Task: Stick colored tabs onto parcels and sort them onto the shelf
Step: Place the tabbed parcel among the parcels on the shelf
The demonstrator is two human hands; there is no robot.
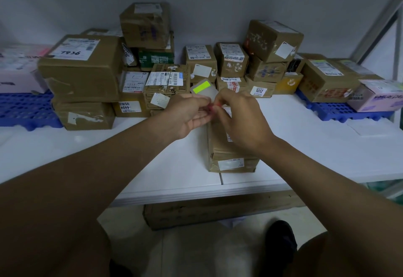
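A brown cardboard parcel (231,156) lies on the white table in front of me, long side pointing away. Above its far end my left hand (187,115) holds a clear backing sheet (205,90) that carries a bright green tab (201,87). My right hand (237,119) pinches a small red tab (212,108) at the sheet's lower edge, fingertips of both hands meeting there. Much of the parcel's top is hidden under my right hand.
Several taped brown parcels (82,67) are stacked along the wall at the back. Blue plastic pallets (26,111) sit at both sides, with pink boxes (379,98) on them. A flat carton (196,213) lies under the white table (316,146). A metal shelf post (379,21) stands at the right.
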